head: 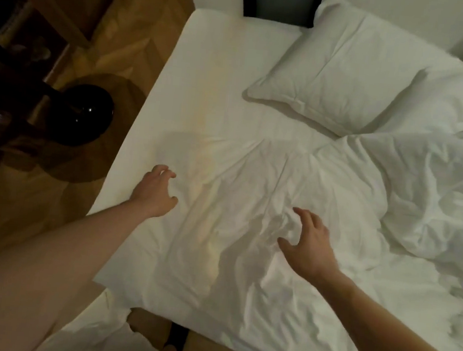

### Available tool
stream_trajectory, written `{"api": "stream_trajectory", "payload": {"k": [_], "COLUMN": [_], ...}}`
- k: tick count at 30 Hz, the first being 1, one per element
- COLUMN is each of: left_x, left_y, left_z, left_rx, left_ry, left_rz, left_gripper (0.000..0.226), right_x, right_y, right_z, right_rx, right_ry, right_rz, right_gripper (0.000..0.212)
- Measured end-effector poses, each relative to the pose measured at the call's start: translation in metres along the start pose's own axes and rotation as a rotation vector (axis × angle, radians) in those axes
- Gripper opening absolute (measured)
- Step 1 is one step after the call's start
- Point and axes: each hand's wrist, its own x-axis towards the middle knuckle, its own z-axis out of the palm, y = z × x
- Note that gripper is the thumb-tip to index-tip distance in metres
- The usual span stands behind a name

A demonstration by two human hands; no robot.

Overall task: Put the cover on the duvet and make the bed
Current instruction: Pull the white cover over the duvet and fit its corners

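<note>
Over the near corner of the bed, both hands hover with fingers spread and curled, grasping nothing: the left hand (155, 192) close to the mattress (207, 60) edge, the right hand (307, 245) just above a bunched ridge of white fabric. That fabric is the duvet (248, 219), lying rumpled across the near half of the bed and heaped higher toward the right; whether its cover is already on cannot be told, since everything is the same white. A pillow (333, 72) lies at the head end, apart from the flattened part, with bare sheet to its left.

The step seems to be smoothing or gathering this corner. To do it well, I would pinch the fabric at two well-separated points, draw it taut toward the near edge, and sweep wrinkles outward from the middle rather than pressing them flat. Beside the bed, a dark round object (83, 113) stands on the wooden floor (131, 24).
</note>
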Motion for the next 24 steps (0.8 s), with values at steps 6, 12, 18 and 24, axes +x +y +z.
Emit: {"api": "stream_trajectory", "payload": {"k": [6,12,18,24], "left_x": [0.105,0.179,0.18,0.146], "left_y": [0.003,0.024,0.038,0.073], "left_z": [-0.006,0.012,0.008,0.023], "left_rx": [0.066,0.05,-0.068,0.048], "left_ry": [0.022,0.084,0.156,-0.2], "left_rz": [0.123,0.254,0.372,0.48], "left_gripper": [0.081,0.088,0.055,0.062], "right_x": [0.119,0.178,0.081,-0.011], "right_y": [-0.014,-0.011,-0.009,-0.006], "right_z": [0.01,0.016,0.073,0.114], "right_rx": [-0.247,-0.307,-0.419,-0.425], "right_ry": [0.255,0.037,-0.301,-0.815], "right_rz": [0.026,0.187,-0.007,0.117], "right_gripper": [0.111,0.078,0.057,0.055]}}
